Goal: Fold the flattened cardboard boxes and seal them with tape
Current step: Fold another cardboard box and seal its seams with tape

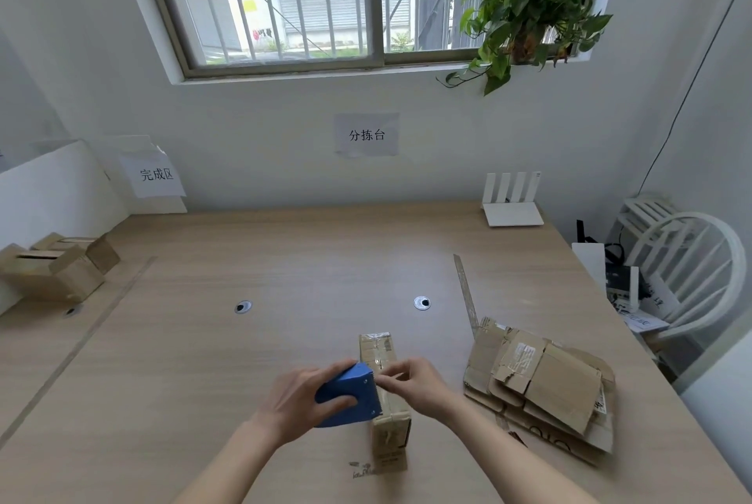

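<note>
Head view: left hand (303, 397) grips dispenser (350, 395); right hand (411, 381) pinches tape; flattened boxes (541, 385) nearby.

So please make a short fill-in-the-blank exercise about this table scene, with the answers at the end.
1. The left hand grips a ____ tape dispenser.
2. The right hand pinches at the top of the folded ____.
3. The flattened boxes lie to the ____ of it.

Answers: blue; box; right
</note>
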`<state>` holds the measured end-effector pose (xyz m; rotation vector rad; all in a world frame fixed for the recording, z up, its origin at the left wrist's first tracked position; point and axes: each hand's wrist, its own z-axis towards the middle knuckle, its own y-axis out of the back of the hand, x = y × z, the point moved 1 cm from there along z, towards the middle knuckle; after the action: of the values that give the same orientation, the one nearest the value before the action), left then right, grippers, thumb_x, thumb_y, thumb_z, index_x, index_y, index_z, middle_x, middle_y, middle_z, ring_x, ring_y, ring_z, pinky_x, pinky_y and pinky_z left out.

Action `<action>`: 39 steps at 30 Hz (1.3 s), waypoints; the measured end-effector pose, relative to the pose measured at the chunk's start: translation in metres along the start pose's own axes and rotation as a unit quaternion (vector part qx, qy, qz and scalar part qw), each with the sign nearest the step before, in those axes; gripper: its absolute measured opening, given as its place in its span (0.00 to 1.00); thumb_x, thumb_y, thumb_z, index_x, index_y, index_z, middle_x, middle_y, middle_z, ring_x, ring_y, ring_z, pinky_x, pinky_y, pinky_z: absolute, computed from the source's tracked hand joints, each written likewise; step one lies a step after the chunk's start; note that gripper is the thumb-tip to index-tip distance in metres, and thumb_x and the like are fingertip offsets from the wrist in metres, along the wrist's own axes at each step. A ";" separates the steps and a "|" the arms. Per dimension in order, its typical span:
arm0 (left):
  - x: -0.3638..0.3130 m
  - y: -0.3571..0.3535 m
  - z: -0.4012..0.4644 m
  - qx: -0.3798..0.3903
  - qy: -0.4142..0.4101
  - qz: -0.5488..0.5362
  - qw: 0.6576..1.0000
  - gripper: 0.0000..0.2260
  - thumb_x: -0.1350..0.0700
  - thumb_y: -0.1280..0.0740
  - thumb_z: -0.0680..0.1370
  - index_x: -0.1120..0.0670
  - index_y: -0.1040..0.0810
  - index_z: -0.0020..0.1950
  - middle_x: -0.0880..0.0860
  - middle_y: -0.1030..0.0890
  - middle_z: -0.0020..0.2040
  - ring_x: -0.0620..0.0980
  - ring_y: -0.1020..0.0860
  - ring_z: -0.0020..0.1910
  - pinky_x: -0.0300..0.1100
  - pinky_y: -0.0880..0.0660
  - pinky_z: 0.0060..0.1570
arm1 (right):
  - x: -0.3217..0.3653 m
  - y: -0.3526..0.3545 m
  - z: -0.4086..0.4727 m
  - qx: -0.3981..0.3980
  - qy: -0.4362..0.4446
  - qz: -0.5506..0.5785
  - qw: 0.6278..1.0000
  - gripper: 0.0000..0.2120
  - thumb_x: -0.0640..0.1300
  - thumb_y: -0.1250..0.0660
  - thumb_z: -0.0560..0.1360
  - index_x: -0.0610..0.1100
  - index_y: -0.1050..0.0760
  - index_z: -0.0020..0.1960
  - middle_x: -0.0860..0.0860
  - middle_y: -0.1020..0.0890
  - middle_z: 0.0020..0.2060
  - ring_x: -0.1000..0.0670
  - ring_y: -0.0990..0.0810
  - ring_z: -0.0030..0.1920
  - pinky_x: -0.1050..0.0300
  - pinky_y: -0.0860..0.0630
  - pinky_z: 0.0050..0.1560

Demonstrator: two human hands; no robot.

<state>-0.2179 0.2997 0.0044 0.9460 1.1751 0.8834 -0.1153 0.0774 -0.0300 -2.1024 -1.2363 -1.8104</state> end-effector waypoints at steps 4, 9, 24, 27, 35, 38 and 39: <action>0.005 -0.018 -0.003 0.015 0.023 0.056 0.998 0.37 0.22 0.58 0.70 0.35 0.36 0.74 0.43 0.16 0.51 0.45 0.20 0.41 0.37 0.30 0.37 | -0.015 -0.005 -0.003 -0.009 -0.014 -0.073 0.997 0.13 0.60 0.29 0.75 0.53 0.14 0.50 0.58 0.14 0.43 0.59 0.17 0.46 0.55 0.19 0.47; 0.036 -0.038 -0.023 0.064 0.073 0.076 0.992 0.33 0.23 0.52 0.71 0.34 0.33 0.72 0.42 0.16 0.51 0.44 0.20 0.43 0.41 0.26 0.43 | -0.069 0.025 -0.011 -0.052 -0.070 -0.089 0.992 0.11 0.59 0.28 0.71 0.53 0.15 0.38 0.57 0.16 0.33 0.61 0.21 0.35 0.57 0.24 0.41; 0.055 -0.089 -0.016 0.116 0.130 0.071 0.982 0.28 0.26 0.49 0.72 0.33 0.30 0.68 0.39 0.17 0.52 0.42 0.21 0.44 0.40 0.26 0.44 | -0.129 -0.006 0.025 -0.061 -0.199 -0.088 0.974 0.14 0.65 0.27 0.68 0.56 0.19 0.34 0.59 0.14 0.41 0.54 0.17 0.48 0.50 0.20 0.54; 0.057 -0.092 -0.015 0.128 0.138 0.058 0.980 0.26 0.27 0.46 0.73 0.33 0.30 0.68 0.39 0.18 0.53 0.41 0.21 0.45 0.39 0.26 0.45 | -0.132 -0.010 0.028 -0.053 -0.211 -0.091 0.972 0.14 0.66 0.28 0.69 0.55 0.18 0.36 0.58 0.14 0.42 0.52 0.17 0.49 0.51 0.20 0.52; 0.070 -0.112 -0.011 0.123 0.162 0.033 0.979 0.29 0.25 0.49 0.70 0.32 0.30 0.67 0.37 0.18 0.52 0.42 0.21 0.46 0.40 0.26 0.45 | -0.137 -0.035 0.036 -0.050 -0.230 -0.066 0.970 0.10 0.59 0.30 0.76 0.55 0.15 0.49 0.54 0.13 0.50 0.49 0.18 0.57 0.53 0.22 0.58; 0.070 -0.116 -0.011 0.106 0.182 0.004 0.978 0.27 0.25 0.46 0.70 0.30 0.29 0.67 0.36 0.18 0.51 0.41 0.22 0.44 0.37 0.29 0.41 | -0.138 -0.043 0.036 -0.061 -0.245 -0.021 0.967 0.19 0.59 0.29 0.75 0.50 0.16 0.61 0.52 0.14 0.56 0.50 0.19 0.62 0.54 0.24 0.61; 0.070 -0.116 -0.010 0.104 0.187 -0.003 0.977 0.25 0.26 0.45 0.71 0.30 0.29 0.67 0.36 0.18 0.50 0.41 0.22 0.43 0.35 0.30 0.39 | -0.137 -0.045 0.035 -0.060 -0.253 -0.011 0.966 0.25 0.60 0.28 0.74 0.50 0.20 0.66 0.51 0.16 0.60 0.49 0.20 0.64 0.55 0.25 0.62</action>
<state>-0.2084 0.3244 -0.1286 0.9688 1.6164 0.9739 -0.1105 0.0586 -0.1771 -2.7434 -1.2683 -1.4268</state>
